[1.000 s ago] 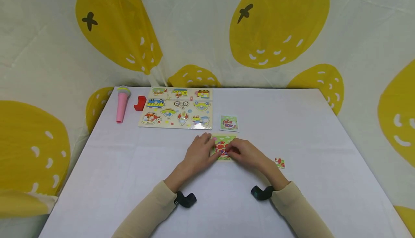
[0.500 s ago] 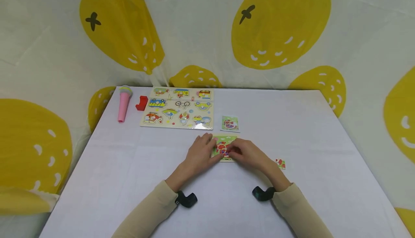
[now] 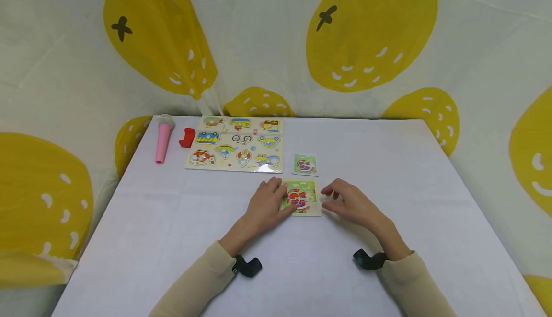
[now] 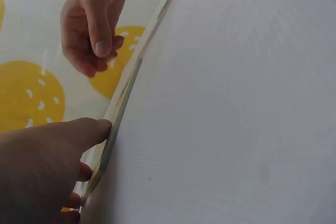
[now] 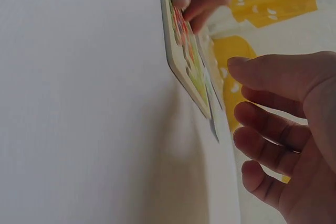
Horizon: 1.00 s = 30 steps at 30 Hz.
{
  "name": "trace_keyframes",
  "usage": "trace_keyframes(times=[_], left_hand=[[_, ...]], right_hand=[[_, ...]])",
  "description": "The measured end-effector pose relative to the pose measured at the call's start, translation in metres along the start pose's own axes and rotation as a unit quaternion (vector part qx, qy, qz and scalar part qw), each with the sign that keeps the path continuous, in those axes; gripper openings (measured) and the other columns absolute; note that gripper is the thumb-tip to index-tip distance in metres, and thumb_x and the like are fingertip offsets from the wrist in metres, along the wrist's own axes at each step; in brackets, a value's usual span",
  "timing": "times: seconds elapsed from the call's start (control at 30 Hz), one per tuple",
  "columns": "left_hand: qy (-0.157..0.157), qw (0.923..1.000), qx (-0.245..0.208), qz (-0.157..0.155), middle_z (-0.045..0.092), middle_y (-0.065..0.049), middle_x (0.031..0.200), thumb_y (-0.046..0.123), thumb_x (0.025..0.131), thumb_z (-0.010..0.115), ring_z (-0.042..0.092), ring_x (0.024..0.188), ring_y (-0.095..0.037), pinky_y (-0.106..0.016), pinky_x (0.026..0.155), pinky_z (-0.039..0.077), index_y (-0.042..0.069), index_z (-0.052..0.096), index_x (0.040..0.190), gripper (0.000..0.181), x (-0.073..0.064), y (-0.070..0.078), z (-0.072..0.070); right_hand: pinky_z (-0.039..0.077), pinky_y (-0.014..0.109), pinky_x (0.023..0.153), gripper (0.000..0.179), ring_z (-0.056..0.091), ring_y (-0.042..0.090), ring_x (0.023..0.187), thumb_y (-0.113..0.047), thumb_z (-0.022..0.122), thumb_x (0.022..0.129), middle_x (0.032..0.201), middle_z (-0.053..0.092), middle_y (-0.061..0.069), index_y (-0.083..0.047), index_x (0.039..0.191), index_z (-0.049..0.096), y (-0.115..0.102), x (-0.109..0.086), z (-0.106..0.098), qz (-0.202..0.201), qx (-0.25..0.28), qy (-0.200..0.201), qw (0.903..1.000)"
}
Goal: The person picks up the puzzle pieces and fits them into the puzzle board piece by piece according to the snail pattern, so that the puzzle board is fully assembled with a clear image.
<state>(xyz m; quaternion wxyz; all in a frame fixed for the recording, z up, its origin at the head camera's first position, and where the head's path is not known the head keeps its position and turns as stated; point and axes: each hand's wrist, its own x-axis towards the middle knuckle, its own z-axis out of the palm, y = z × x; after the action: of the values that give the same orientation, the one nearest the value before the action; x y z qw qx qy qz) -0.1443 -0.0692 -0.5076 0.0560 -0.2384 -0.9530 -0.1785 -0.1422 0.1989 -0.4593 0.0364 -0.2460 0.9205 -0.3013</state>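
Note:
A small wooden jigsaw board [image 3: 314, 210] with a red and green picture lies flat before the person. Its lower right corner shows bare wood. The left hand [image 3: 266, 206] rests on the board's left part, thumb along the front and fingers over the left side. Just right of the board, the right hand [image 3: 354, 205] hovers above the table with thumb and fingers apart and holding nothing. In the right wrist view, a gap separates the right fingertips [image 5: 247, 137] from the board [image 5: 195, 80]. The loose puzzle piece seen earlier at the right is hidden, apparently by the right hand or forearm.
Behind the board lies a small picture card [image 3: 305, 164]. A larger vehicle peg puzzle [image 3: 235, 145] sits at the back left, with a red block [image 3: 187, 137] and a pink toy microphone [image 3: 162, 139] beside it. A patterned cloth [image 3: 263, 43] hangs behind the white table [image 3: 172, 221].
The right hand has left the jigsaw board and moved right, its forearm now over where the loose piece lay. The left hand has stayed on the board.

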Motion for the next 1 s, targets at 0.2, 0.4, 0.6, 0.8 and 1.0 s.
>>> trace_keyframes(times=[0.2, 0.4, 0.6, 0.8, 1.0], left_hand=[[0.007, 0.9999, -0.008, 0.005, 0.058, -0.011, 0.131, 0.050, 0.090, 0.069, 0.053, 0.127, -0.027, -0.052, 0.117, 0.038, 0.011, 0.063, 0.110, 0.045, -0.001, 0.001, -0.003], [-0.004, 0.9999, -0.009, 0.001, 0.057, -0.011, 0.133, 0.051, 0.091, 0.068, 0.053, 0.129, -0.026, -0.051, 0.118, 0.036, 0.011, 0.063, 0.113, 0.046, -0.001, 0.002, -0.003], [-0.008, 0.9999, -0.010, -0.005, 0.057, -0.011, 0.136, 0.052, 0.091, 0.067, 0.051, 0.131, -0.026, -0.050, 0.119, 0.035, 0.012, 0.063, 0.112, 0.045, -0.001, 0.001, -0.003], [-0.009, 0.9999, -0.007, -0.003, 0.056, -0.011, 0.138, 0.052, 0.091, 0.067, 0.051, 0.133, -0.027, -0.050, 0.119, 0.035, 0.013, 0.063, 0.116, 0.047, -0.001, 0.001, -0.002], [-0.010, 0.9999, -0.008, -0.002, 0.056, -0.012, 0.139, 0.052, 0.092, 0.066, 0.050, 0.133, -0.028, -0.051, 0.120, 0.035, 0.012, 0.063, 0.114, 0.046, -0.001, 0.000, -0.002]], right_hand=[[0.051, 0.030, 0.075, 0.030, 0.060, 0.021, 0.093, -0.018, 0.079, 0.085, 0.107, 0.068, 0.005, -0.009, 0.112, 0.068, 0.010, -0.015, -0.015, 0.020, -0.010, 0.021, 0.9995], [0.051, 0.029, 0.075, 0.031, 0.059, 0.021, 0.095, -0.017, 0.079, 0.086, 0.108, 0.067, 0.006, -0.010, 0.114, 0.068, 0.022, -0.032, -0.029, 0.043, -0.021, 0.032, 0.9983], [0.050, 0.025, 0.072, 0.034, 0.057, 0.020, 0.094, -0.019, 0.080, 0.085, 0.107, 0.066, 0.006, -0.009, 0.115, 0.068, 0.032, -0.049, -0.038, 0.060, -0.027, 0.038, 0.9971], [0.047, 0.023, 0.071, 0.035, 0.056, 0.020, 0.093, -0.020, 0.081, 0.083, 0.107, 0.066, 0.005, -0.009, 0.114, 0.068, 0.045, -0.066, -0.042, 0.078, -0.039, 0.037, 0.9955], [0.049, 0.024, 0.073, 0.038, 0.056, 0.018, 0.092, -0.021, 0.083, 0.080, 0.107, 0.065, 0.004, -0.009, 0.113, 0.069, 0.052, -0.076, -0.044, 0.087, -0.044, 0.020, 0.9951]])
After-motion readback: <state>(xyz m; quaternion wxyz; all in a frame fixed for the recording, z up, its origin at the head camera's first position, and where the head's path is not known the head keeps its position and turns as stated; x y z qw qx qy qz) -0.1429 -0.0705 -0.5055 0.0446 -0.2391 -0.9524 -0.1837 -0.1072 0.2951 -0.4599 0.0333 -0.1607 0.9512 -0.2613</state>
